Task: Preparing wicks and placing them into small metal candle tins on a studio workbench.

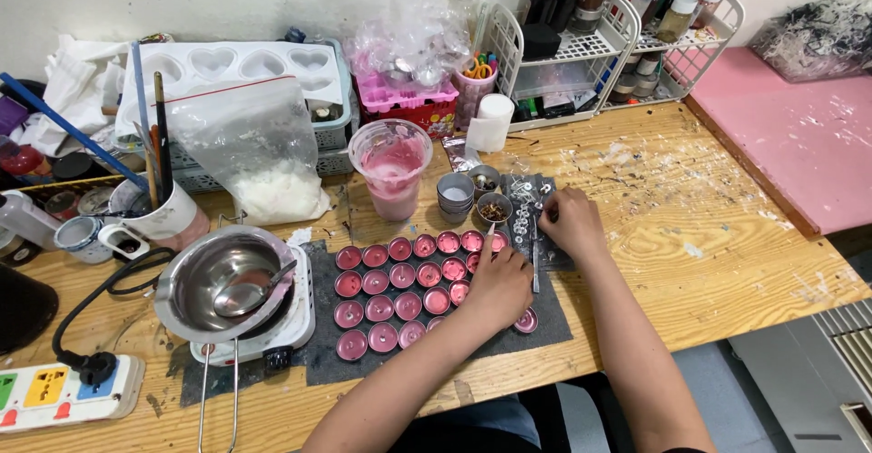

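Several small round tins of pink wax (391, 291) stand in rows on a dark grey mat (554, 312) on the wooden table. My left hand (500, 286) rests over the right end of the rows and holds a thin metal tool whose tip points up toward a small tin of brown bits (493, 209). My right hand (570, 224) lies on the mat just right of that tin, fingertips down among small metal wick holders (524, 206); what it pinches is hidden.
A pink-stained plastic cup (392, 168) and stacked empty tins (455, 196) stand behind the rows. At left are a steel pot with a spoon (224, 282) on a small hotplate, a mug of brushes (156, 206), a bag of white wax (263, 158) and a power strip (65, 391).
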